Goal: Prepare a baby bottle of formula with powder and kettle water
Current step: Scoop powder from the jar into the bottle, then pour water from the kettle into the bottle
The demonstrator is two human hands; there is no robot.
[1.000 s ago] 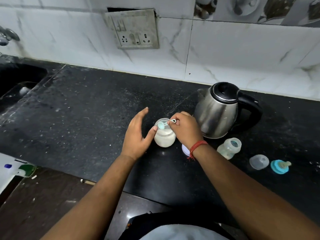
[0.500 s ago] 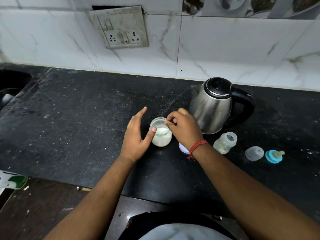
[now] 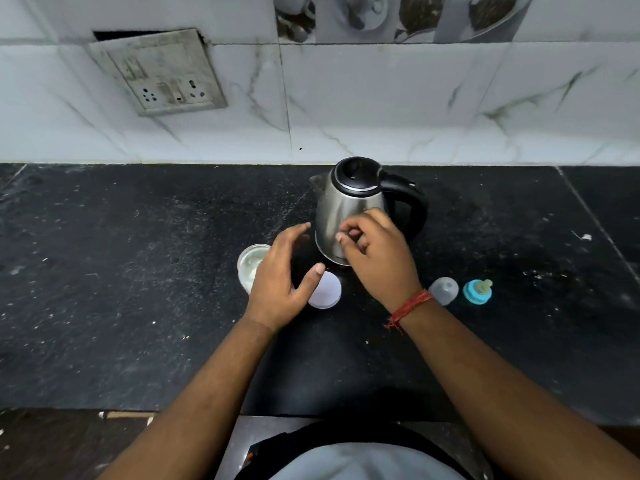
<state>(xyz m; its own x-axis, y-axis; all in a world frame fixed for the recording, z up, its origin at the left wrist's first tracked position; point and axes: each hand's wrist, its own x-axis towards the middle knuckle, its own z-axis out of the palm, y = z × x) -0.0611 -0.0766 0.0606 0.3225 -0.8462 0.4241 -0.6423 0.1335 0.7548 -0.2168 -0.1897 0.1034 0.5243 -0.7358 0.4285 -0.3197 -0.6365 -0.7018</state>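
Hovering over the black stone counter (image 3: pixel 104 289), the left hand (image 3: pixel 282 275) is spread open beside a small clear glass jar of white powder (image 3: pixel 250 265). The right hand (image 3: pixel 375 252) is curled before the steel kettle with black lid and handle (image 3: pixel 349 202); whether it pinches anything is unclear. A round white lid (image 3: pixel 327 292), clear dome cap (image 3: pixel 445 289) and blue teat ring (image 3: pixel 477 291) lie nearby.

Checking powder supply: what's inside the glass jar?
The glass jar is open and holds whitish powder; the left hand covers its right side, so the level is unclear.
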